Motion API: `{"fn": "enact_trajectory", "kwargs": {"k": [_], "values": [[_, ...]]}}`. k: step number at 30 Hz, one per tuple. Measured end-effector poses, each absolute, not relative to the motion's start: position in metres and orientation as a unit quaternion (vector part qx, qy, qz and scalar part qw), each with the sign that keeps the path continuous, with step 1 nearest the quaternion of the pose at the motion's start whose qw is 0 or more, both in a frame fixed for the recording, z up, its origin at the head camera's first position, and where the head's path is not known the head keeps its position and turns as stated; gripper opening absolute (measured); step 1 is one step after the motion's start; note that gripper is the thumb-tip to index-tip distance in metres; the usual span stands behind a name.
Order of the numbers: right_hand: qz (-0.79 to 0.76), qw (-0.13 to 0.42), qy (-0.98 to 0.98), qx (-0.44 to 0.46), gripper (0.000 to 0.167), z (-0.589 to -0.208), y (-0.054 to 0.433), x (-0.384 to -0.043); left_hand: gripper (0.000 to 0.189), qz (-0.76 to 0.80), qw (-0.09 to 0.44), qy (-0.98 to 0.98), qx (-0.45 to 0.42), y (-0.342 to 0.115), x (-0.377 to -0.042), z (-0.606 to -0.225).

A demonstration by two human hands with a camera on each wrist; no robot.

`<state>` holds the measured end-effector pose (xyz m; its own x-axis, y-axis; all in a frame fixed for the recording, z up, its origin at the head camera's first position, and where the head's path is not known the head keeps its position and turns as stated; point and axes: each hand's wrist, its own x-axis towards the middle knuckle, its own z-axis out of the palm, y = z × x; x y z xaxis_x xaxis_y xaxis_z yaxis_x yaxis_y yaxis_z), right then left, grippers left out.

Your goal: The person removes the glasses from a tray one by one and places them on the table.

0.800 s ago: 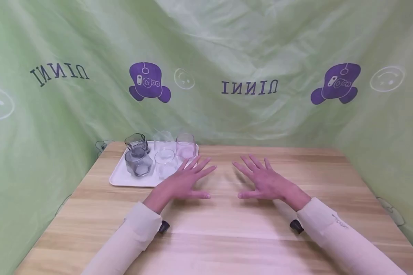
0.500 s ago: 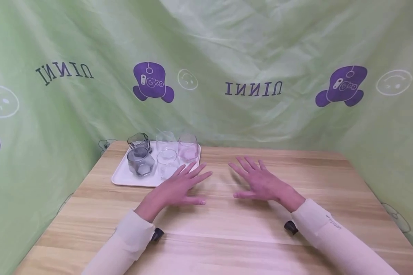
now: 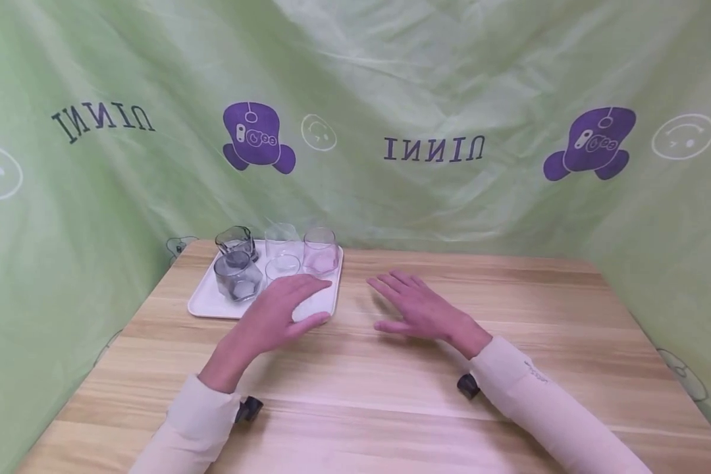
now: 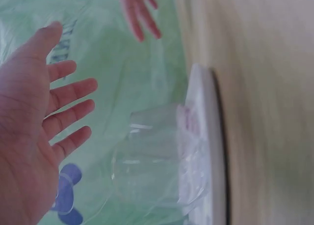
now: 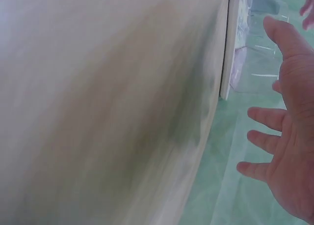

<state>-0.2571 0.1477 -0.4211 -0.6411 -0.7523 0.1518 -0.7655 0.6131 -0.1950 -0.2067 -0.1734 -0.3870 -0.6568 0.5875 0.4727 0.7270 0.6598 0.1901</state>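
My left hand [image 3: 275,313] hovers over the front of a white tray [image 3: 204,306], thumb apart from the extended fingers, holding nothing. It hides part of a clear glass [image 3: 282,266] in the tray's front row. In the left wrist view this clear glass [image 4: 152,178] stands apart from the palm. Beside it sits a smoky grey glass [image 3: 237,280]. Behind them are a dark glass [image 3: 235,243], another clear glass [image 3: 281,240] and a pinkish glass [image 3: 320,253]. My right hand [image 3: 421,308] is above the wood right of the tray, its fingers extended and holding nothing.
The tray lies at the back left of a wooden table [image 3: 361,408]. A green printed curtain [image 3: 355,197] rises behind the table and along both sides. A small black device [image 3: 249,409] sits under the left wrist, another black device [image 3: 468,386] under the right.
My left hand has moved left, over the tray's front, and its fingers have drawn closer together. My right hand has shifted left toward the tray. The glasses stay in place.
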Motion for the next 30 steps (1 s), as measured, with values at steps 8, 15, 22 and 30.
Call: {"fn": "enact_trajectory", "kwargs": {"k": [8,15,22,30], "values": [[0.139,0.027,-0.892,0.429,0.083,-0.423,0.126,-0.262,0.043,-0.22,0.291,-0.864,-0.346,-0.203,-0.214,-0.374],[0.146,0.018,-0.891,0.428,0.082,-0.427,0.112,-0.262,0.043,-0.224,0.311,-0.875,-0.295,-0.228,-0.211,-0.372],[0.159,0.012,-0.895,0.416,0.081,-0.428,0.1,-0.26,0.04,-0.223,0.305,-0.89,-0.254,-0.247,-0.212,-0.376],[0.183,0.015,-0.897,0.401,0.072,-0.428,0.085,-0.261,0.032,-0.268,0.295,-0.895,-0.202,-0.277,-0.222,-0.381]]}}
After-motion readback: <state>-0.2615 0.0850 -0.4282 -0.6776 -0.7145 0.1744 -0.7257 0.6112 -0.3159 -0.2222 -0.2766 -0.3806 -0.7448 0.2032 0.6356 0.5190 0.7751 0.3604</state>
